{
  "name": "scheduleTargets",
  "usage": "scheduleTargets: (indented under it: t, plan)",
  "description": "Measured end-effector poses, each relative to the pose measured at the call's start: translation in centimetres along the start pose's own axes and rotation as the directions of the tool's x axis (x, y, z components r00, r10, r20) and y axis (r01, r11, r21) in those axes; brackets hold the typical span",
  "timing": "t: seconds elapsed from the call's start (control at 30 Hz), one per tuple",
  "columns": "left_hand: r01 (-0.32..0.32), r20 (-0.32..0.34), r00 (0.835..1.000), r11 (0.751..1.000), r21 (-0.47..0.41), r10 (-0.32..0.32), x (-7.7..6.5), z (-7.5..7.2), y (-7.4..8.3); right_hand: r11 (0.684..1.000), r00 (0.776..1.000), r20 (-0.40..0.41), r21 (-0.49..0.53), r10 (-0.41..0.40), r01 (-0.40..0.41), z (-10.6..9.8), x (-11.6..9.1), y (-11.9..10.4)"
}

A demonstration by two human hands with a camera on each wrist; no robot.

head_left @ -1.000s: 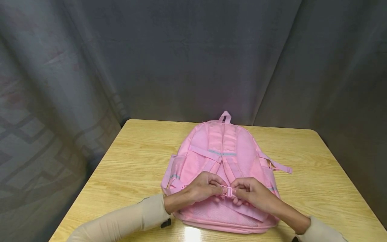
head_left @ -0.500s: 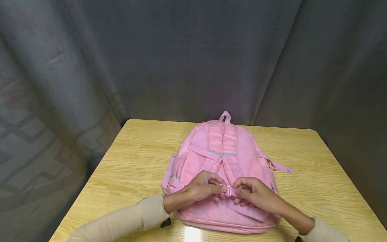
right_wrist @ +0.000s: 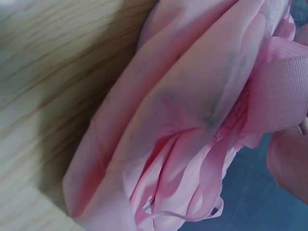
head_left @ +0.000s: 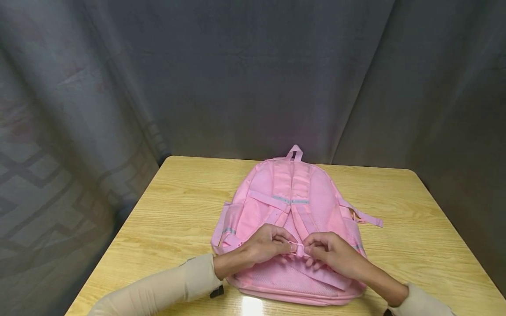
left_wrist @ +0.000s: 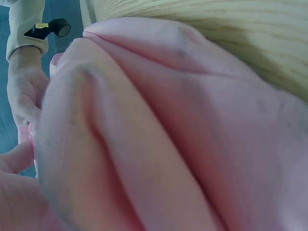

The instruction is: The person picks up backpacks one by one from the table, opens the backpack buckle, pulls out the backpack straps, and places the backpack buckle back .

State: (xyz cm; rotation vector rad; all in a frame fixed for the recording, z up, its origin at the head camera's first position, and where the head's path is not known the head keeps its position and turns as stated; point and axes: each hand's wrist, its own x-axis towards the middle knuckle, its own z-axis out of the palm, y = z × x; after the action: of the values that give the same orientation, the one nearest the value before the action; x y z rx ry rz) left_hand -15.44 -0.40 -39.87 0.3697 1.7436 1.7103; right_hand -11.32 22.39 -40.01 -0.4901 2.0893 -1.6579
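A pink backpack lies on the table, its shoulder-strap side up and its top handle pointing away from me. Over its lower part, my left hand pinches the left end of a small pink plastic buckle between thumb and fingers. Facing it, my right hand pinches the webbing strap at the buckle's right side. That pink strap runs to the right hand in the right wrist view. Bag fabric fills most of the left wrist view, with the left hand at its edge.
The light wooden table extends on both sides of the bag. Another loose webbing strap sticks out at the bag's right, and one loops at its left side. Dark grey curtains hang behind and beside the table.
The right hand shifts slightly right, then slightly back, its thumb and fingers now close to the buckle's right edge. The buckle tilts a little; the left hand and backpack stay almost still.
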Motion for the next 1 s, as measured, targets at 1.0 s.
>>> scheduleTargets:
  t: [1.0]
  plan:
    - [-0.009, -0.004, 1.000, 1.000, 0.010, 0.009, -0.1, 0.1, -0.1, 0.996, 0.995, -0.027, -0.010, 0.093, -0.093, -0.2, -0.4, -1.0]
